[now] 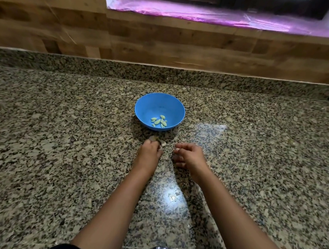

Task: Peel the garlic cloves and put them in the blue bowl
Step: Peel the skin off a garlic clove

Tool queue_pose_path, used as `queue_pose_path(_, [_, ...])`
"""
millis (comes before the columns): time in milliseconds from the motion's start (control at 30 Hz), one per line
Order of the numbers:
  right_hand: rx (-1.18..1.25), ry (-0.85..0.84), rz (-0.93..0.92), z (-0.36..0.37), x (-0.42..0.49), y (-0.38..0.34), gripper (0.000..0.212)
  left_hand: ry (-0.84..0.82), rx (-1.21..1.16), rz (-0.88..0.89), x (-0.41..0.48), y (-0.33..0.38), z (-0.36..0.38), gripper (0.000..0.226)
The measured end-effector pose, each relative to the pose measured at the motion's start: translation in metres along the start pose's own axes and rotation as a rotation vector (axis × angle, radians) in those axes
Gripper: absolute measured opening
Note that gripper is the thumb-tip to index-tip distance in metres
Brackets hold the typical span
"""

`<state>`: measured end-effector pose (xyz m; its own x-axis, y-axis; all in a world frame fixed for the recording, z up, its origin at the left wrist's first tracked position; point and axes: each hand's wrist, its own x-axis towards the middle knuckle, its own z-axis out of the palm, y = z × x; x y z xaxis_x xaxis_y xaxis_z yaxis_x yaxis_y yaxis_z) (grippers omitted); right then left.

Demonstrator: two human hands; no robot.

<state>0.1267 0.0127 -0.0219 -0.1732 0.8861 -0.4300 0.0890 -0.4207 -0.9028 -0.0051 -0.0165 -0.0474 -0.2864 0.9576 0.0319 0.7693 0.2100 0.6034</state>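
A blue bowl (160, 106) stands on the granite counter with several peeled garlic cloves (159, 121) in its bottom. Just in front of it my left hand (149, 150) rests on the counter, fingers curled over unpeeled garlic cloves with papery skin (159, 141); the hand hides most of them. My right hand (189, 155) sits beside it, a little to the right, fingers curled, and seems to pinch a small pale piece at its fingertips (176, 150). What that piece is stays unclear.
The speckled granite counter (58, 134) runs wide to both sides, with a low granite upstand and a wood-panel wall (167, 44) behind. A window sill covered in pink plastic film (220, 16) lies above. The counter's front edge is near my body.
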Motion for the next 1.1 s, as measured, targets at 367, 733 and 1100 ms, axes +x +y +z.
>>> queue_pose_path(367, [-0.072, -0.119, -0.088, -0.001, -0.019, -0.005, 0.017, -0.247, -1.21, -0.549, -0.011, 0.016, -0.004, 0.004])
queue_pose_path(733, [-0.291, 0.054, -0.279, -0.019, -0.024, -0.007, 0.008, -0.151, -0.658, -0.174, -0.015, 0.012, -0.007, 0.019])
queue_pose_path(1100, [-1.34, -0.007, -0.577, -0.022, -0.032, 0.024, 0.01, -0.112, 0.083, 0.301, -0.039, -0.019, 0.029, 0.046])
